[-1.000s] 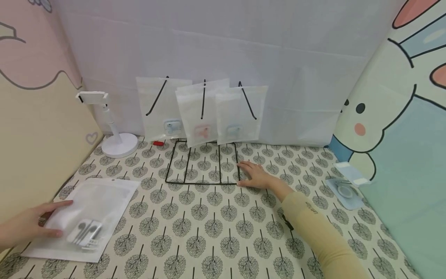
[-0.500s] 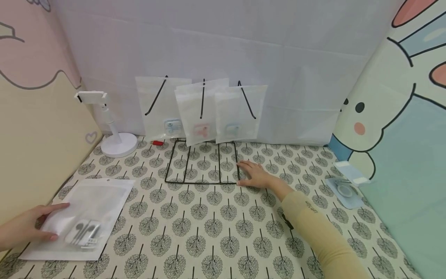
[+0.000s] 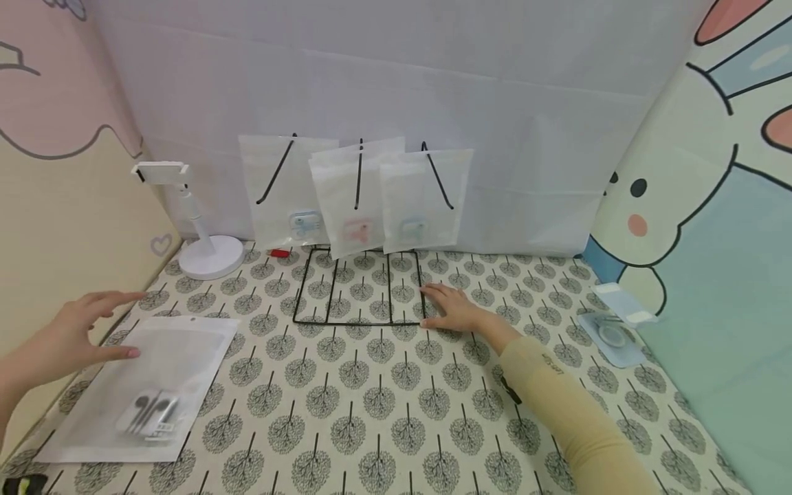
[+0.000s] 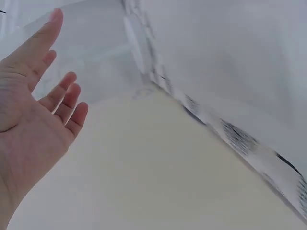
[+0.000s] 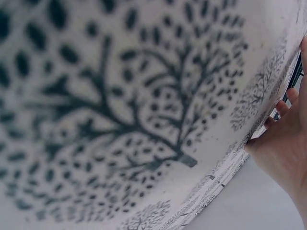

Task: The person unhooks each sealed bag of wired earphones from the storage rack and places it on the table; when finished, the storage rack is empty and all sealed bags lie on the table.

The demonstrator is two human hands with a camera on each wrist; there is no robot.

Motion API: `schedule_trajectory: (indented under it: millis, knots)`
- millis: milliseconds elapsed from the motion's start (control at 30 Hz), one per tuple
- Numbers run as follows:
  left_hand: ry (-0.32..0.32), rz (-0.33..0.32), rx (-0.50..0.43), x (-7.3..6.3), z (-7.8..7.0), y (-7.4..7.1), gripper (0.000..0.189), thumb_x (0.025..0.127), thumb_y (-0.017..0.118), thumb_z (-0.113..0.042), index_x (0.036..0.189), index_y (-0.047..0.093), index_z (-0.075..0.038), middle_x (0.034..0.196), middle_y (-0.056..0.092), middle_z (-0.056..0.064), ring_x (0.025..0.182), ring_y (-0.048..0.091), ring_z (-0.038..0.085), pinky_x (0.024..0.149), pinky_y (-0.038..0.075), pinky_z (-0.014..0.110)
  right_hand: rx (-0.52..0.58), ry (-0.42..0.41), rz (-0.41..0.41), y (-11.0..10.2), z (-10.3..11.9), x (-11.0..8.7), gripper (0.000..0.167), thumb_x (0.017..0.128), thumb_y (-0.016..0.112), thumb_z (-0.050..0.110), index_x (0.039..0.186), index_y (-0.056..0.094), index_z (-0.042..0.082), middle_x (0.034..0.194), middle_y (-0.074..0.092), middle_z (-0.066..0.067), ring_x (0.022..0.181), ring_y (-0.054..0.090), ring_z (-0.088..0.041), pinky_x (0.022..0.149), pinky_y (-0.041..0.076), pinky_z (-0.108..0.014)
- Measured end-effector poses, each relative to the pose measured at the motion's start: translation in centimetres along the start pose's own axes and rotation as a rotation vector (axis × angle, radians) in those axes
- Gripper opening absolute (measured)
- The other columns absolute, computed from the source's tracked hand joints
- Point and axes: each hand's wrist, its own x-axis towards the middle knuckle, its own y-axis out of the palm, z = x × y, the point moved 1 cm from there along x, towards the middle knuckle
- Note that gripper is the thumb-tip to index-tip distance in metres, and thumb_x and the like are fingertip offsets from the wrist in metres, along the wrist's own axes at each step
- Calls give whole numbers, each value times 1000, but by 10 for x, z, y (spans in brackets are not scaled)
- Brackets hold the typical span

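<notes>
A frosted zip bag [image 3: 162, 354] with white earphones [image 3: 148, 416] inside lies flat on the table at the left in the head view. My left hand [image 3: 71, 340] is held above the bag's left edge, fingers spread and holding nothing; the left wrist view also shows this hand [image 4: 41, 100] with an empty palm. At the right end of a black wire frame [image 3: 359, 324], my right hand [image 3: 454, 311] rests with fingertips and thumb touching its side wire. The right wrist view shows only part of that hand [image 5: 283, 134], at the right edge.
Frosted bags [image 3: 355, 199] with earphones hang on black hooks at the back. A white phone stand [image 3: 212, 258] is back left, beside a small red object [image 3: 280, 253]. A pale, tilted stand [image 3: 612, 337] sits at the right. Printed cloth [image 3: 359, 412] covers the table.
My left hand has let go of the bag and risen up and away from it, after the bag shifted slightly left. My right hand stays at the wire frame.
</notes>
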Motion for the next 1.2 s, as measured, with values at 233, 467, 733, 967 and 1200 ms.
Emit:
schedule_trajectory:
  millis: [233,467,733,967,1200]
  knots:
    - [-50,-53,-93,55,-31,-9,83,67,86,-19,137,43,-5,135,39,27,108,40,45,77,41,52,6,8,14,-1,-1,-2,83,87,57,55,151,21,16,157,16,-11,143,16,-35,113,2,-62]
    - [-149,-114,-198,102,-56,-8,86,76,80,-27,145,34,-10,140,36,26,118,36,44,86,37,58,2,-10,13,3,1,0,82,88,56,55,151,21,15,157,16,-11,143,15,-34,112,2,-63]
    - [-221,-227,-332,151,-67,9,79,82,73,-34,145,32,-10,144,37,18,125,36,38,96,35,54,15,-2,21,0,4,-1,83,87,56,55,151,21,15,157,16,-11,143,14,-35,113,2,-62]
    - [-333,-280,-438,184,-66,30,78,84,69,-41,146,30,-14,144,41,14,130,37,34,104,34,54,18,4,14,-1,3,0,83,87,57,55,151,21,16,157,15,-11,144,13,-34,113,2,-61]
    - [-366,-329,-502,206,-66,48,73,85,68,-40,142,35,-10,135,48,16,124,42,31,101,39,45,10,7,15,-2,3,0,82,87,57,53,151,21,15,157,15,-11,144,14,-34,113,2,-61]
